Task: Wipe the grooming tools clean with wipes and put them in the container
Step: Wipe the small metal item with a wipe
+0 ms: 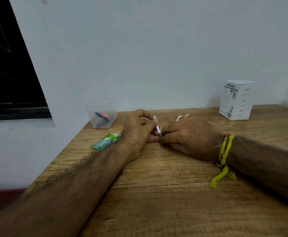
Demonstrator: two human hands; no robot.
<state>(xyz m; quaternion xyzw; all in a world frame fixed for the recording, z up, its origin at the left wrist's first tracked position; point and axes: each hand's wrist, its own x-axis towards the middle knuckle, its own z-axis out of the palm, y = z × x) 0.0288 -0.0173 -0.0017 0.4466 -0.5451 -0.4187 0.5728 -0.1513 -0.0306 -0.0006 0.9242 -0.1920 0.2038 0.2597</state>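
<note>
Metal tool [157,126] pinched upright by left hand [138,132]; right hand [187,134] touching tip.

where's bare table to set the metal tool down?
Free: the wood strip between the container and white box along the wall, and the near table between both forearms. Crowded: the middle, where the left hand and right hand hold the metal tool, green sachet beside.
</note>
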